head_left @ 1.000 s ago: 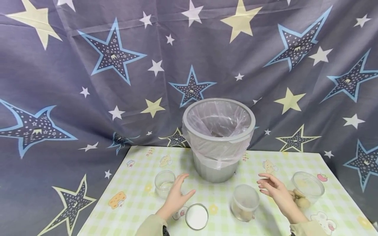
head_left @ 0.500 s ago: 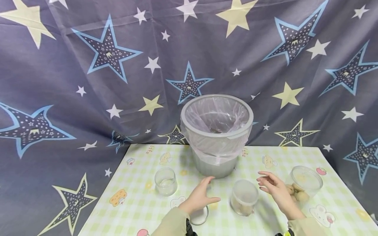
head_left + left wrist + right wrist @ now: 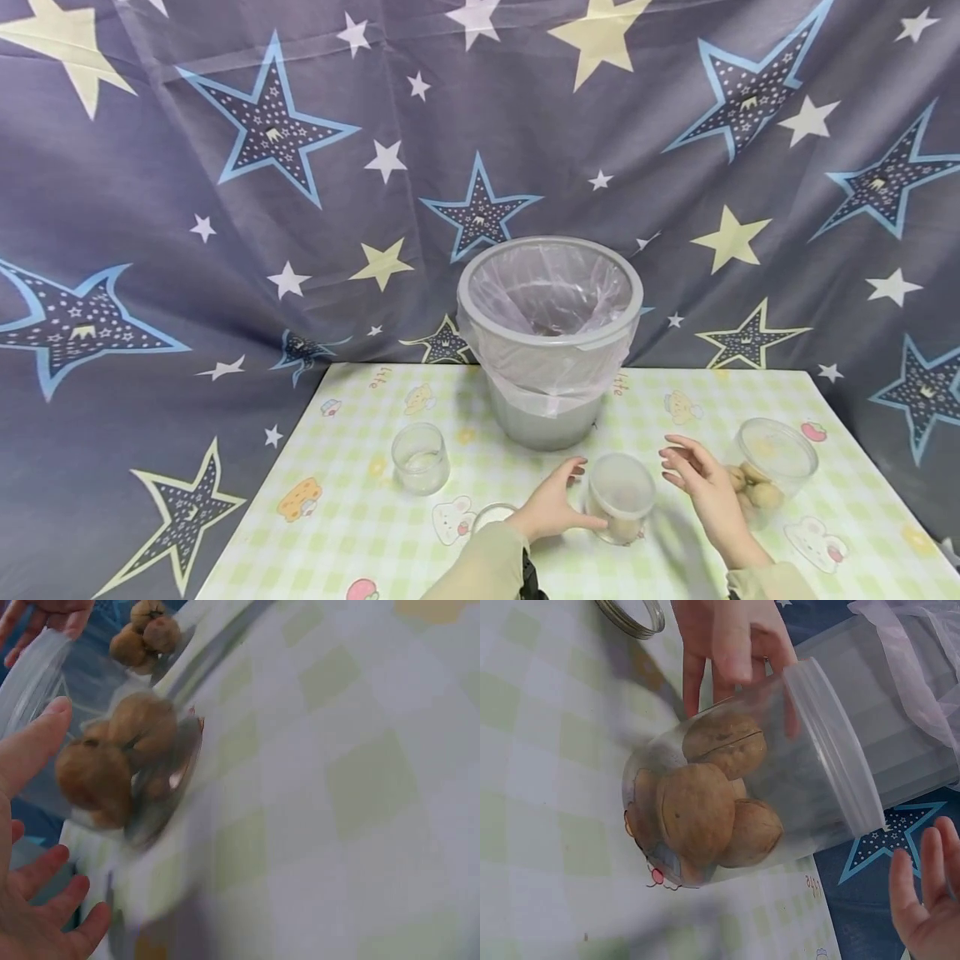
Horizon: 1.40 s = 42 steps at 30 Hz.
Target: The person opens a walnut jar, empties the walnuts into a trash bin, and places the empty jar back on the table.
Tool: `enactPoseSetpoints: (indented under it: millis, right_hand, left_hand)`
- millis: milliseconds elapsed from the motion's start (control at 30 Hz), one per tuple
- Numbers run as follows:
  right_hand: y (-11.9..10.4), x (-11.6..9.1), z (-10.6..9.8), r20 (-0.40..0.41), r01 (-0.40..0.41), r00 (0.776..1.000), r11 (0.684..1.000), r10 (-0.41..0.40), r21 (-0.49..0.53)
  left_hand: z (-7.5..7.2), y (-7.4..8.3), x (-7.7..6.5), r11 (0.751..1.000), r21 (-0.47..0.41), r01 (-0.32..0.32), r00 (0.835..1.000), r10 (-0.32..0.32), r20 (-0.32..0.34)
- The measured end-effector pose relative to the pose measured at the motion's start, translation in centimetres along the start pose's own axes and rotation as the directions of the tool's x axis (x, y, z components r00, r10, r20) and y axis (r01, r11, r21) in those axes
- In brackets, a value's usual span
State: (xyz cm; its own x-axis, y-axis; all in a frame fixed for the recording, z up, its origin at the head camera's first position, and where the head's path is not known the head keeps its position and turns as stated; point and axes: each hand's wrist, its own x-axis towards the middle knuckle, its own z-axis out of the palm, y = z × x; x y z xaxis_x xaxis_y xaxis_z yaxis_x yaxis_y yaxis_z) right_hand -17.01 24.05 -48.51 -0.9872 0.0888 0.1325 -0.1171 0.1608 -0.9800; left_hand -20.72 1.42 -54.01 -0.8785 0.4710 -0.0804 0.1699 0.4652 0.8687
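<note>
jar [image 3: 621,500], clear; brown walnuts [image 3: 696,814] inside

A green-and-white checked table [image 3: 352,508] held a round grey bin [image 3: 551,421] at twelve o'clock, clear cylindrical jars [image 3: 422,460] at nine, three and centre, and a round white lid [image 3: 491,516] at eight.

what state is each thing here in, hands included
Middle jar: upright, walnuts inside, top seemingly covered
Right jar: upright, walnuts inside, lid unclear
Left jar: upright, seemingly empty
Bin: upright, open, lined with a bag
White disc: lying flat, partly hidden
Left hand: open beside the middle jar, contact unclear
Right hand: open, holding nothing
</note>
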Motion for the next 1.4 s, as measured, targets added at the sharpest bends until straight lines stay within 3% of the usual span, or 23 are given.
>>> enactPoseSetpoints:
  millis: [200, 367, 733, 933, 1067, 1300, 1400]
  right_hand:
    - [0.1, -0.2, -0.1, -0.036, 0.089, 0.996, 0.991, -0.086, 0.095]
    - [-0.1, -0.4, -0.3, -0.032, 0.108, 0.994, 0.988, -0.105, 0.110]
    - [-0.6, -0.7, -0.2, -0.016, 0.084, 0.996, 0.995, -0.084, 0.044]
    - [-0.9, -0.3, -0.2, -0.002, 0.095, 0.995, 0.995, -0.095, -0.003]
    - [-1.3, 0.0, -0.3, 0.040, 0.099, 0.994, 0.994, -0.098, -0.038]
    - [-2.5, 0.0, 0.4, 0.072, 0.132, 0.990, 0.985, -0.125, -0.107]
    - [-2.9, -0.1, 0.6, 0.079, 0.117, 0.991, 0.979, -0.105, -0.166]
  left_hand:
    - [1.7, -0.7, 1.1, 0.993, -0.105, -0.046, 0.999, 0.047, 0.013]
    - [3.1, -0.5, 1.7, 0.968, -0.236, -0.083, 0.996, 0.090, 0.018]
    - [3.9, -1.2, 1.2, 0.974, -0.222, -0.049, 0.998, 0.040, -0.048]
    - [2.1, -0.4, 0.7, 0.956, -0.294, -0.019, 0.999, 0.008, -0.038]
    - [0.4, 0.7, 0.0, 0.949, -0.312, -0.040, 0.999, 0.032, -0.031]
    - [-2.6, 1.4, -1.5, 0.968, -0.199, -0.155, 0.988, 0.147, -0.056]
    - [-3.5, 1.6, -1.9, 0.976, -0.157, -0.153, 0.987, 0.143, -0.072]
